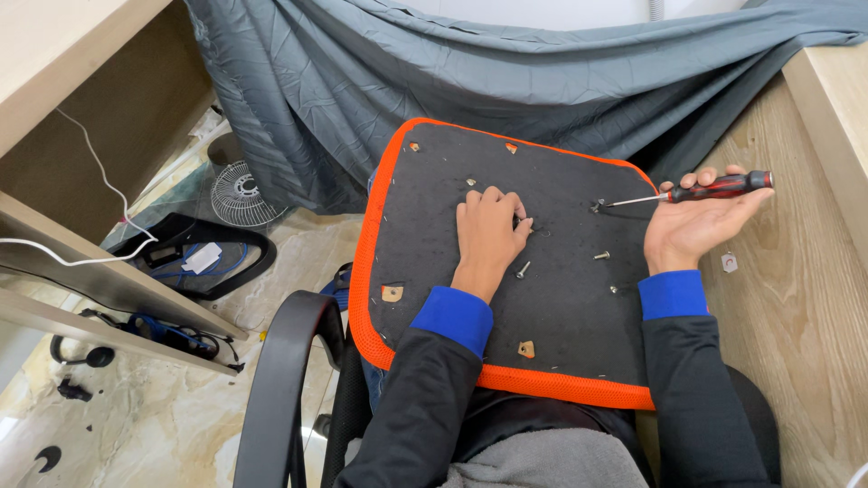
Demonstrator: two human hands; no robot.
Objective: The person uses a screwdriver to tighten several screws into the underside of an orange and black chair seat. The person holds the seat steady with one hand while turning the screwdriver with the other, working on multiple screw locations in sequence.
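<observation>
On seat base (561,325), right hand (692,226) holding screwdriver (705,190), left hand (488,230) pressing down

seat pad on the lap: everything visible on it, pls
The black seat pad with orange mesh edging lies flat, underside up, across the person's lap. Its dark fabric face looks felt-like and dusty. Small cut-outs near the corners show pale wood beneath. A few silver screws stand out of the middle area. The left hand rests flat on it. The right hand holds a red-and-black-handled screwdriver, its tip at a fitting on the pad. Grey cloth hangs behind.
</observation>
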